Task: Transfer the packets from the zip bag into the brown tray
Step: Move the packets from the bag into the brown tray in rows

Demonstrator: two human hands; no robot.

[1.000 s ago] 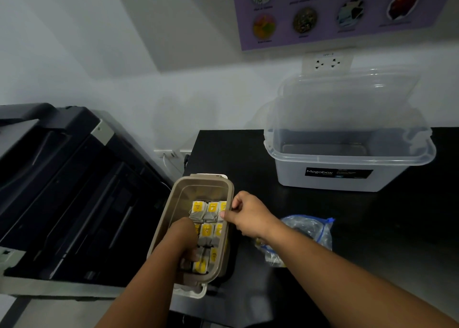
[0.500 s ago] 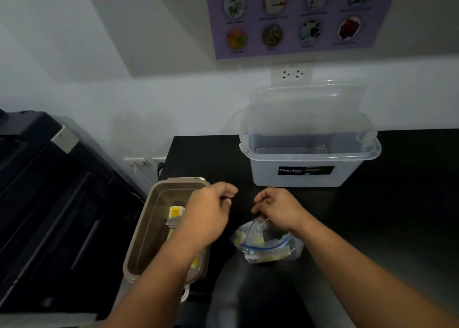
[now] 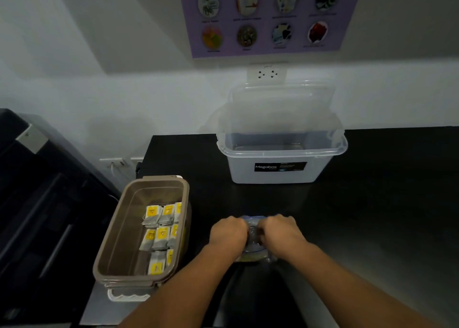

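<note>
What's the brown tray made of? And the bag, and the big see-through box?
Brown tray: looks like hard plastic with a dull finish; its moulded rim keeps its shape.
Zip bag: probably thin clear plastic film; it crumples, glints and has a blue zip strip.
See-through box: likely stiff, slightly cloudy plastic; you can see through its sides.

Storage box [image 3: 248,176]: black sticker [image 3: 280,166] on the front wall reads "Megabox" in white; smaller print beside it too fine to read.
Poster [image 3: 265,17]: headline and captions under the round pictures blurred, not legible.
Packets [image 3: 161,230]: yellow patches with a dark mark, unreadable.
</note>
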